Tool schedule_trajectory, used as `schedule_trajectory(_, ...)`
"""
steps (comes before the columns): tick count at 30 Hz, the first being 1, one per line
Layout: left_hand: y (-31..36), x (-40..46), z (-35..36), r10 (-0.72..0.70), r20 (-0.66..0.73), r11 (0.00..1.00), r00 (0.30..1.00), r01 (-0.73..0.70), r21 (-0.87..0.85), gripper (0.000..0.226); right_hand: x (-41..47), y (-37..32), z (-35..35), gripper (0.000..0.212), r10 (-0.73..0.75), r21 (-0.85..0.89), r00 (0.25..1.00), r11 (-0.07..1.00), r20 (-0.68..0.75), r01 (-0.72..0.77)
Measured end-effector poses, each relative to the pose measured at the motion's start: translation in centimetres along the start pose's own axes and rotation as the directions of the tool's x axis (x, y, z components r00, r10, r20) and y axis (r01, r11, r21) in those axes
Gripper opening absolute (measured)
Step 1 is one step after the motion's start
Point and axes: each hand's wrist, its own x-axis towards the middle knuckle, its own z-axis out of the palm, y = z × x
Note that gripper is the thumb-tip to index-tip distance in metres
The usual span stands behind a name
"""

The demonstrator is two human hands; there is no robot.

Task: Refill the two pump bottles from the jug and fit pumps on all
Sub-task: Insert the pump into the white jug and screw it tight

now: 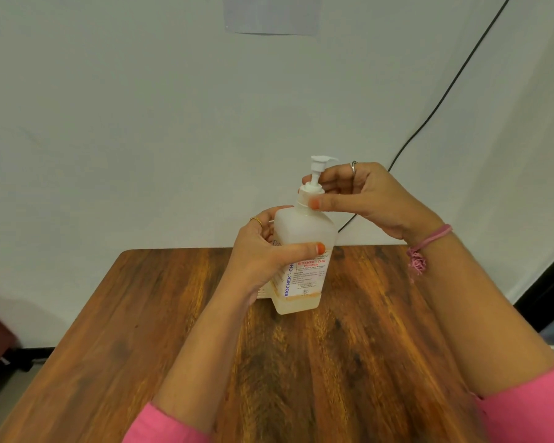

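The translucent white square plastic pump bottle (303, 260) stood on the brown wooden table (173, 330), gripped around its body by the left hand (263, 254); the right hand (365, 199) pinched its white pump collar (307, 195) between thumb and fingers. With only a shallow layer of liquid below the left fingers, it probably felt light, smooth and slightly squeezable; the stiff collar was the better place to hold for twisting.

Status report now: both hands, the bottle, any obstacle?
Left hand grips bottle body. Right hand pinches pump collar. Nothing blocking.
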Motion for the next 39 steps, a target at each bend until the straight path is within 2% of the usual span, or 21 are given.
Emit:
schedule_trajectory(6, 0.1, -0.2, 0.1, 0.014, 0.006, 1.0, 1.0, -0.014, 0.002, 0.066, -0.1, 0.4, 0.0, 0.049, -0.001, -0.034, 1.0, 0.999, -0.013, 0.0)
schedule_trajectory(12, -0.1, -0.3, 0.4, 0.016, 0.002, 0.999, 1.0, -0.016, 0.036, 0.067, -1.0, 0.5, -0.6, 0.042, -0.027, 0.022, 0.998, 0.999, 0.065, 0.025)
schedule_trajectory(20, -0.1, -0.7, 0.9, 0.023, -0.012, 1.0, 1.0, -0.022, 0.009, 0.066, -1.2, 1.4, 0.3, 0.028, -0.077, 0.039, 0.986, 0.996, -0.15, 0.084)
schedule_trajectory(23, -0.1, -0.9, 1.0, 0.018, -0.003, 1.0, 1.0, -0.018, 0.007, 0.067, -1.3, 1.1, 0.0, 0.03, -0.057, 0.05, 0.992, 0.997, -0.109, 0.063)
schedule_trajectory(26, 0.0, -1.0, 1.2, 0.018, -0.008, 1.0, 1.0, -0.018, 0.016, 0.074, -1.6, 0.7, -0.2, 0.044, -0.026, 0.059, 1.0, 0.998, 0.015, 0.025)
schedule_trajectory(28, 0.2, -1.1, 1.2, 0.022, -0.01, 1.0, 1.0, -0.022, 0.022, 0.076, -2.0, 0.6, 0.0, 0.044, -0.038, 0.062, 0.997, 0.998, 0.066, 0.033)
schedule_trajectory(32, 0.4, -1.4, 1.3, 0.036, -0.016, 0.999, 0.999, -0.036, 0.023, 0.075, -2.2, 0.9, 0.9, 0.033, -0.074, 0.097, 0.995, 0.992, -0.06, 0.08)
schedule_trajectory(36, 0.3, -1.7, 1.4, 0.026, -0.032, 0.999, 0.999, -0.025, 0.038, 0.077, -2.0, 1.6, 1.7, 0.041, -0.035, 0.079, 0.987, 0.996, -0.154, 0.048)
schedule_trajectory(39, 0.3, -1.9, 1.4, 0.018, -0.029, 1.0, 0.999, -0.018, 0.025, 0.076, -2.2, 1.4, 1.6, 0.057, -0.013, 0.06, 0.996, 0.998, -0.091, 0.018)
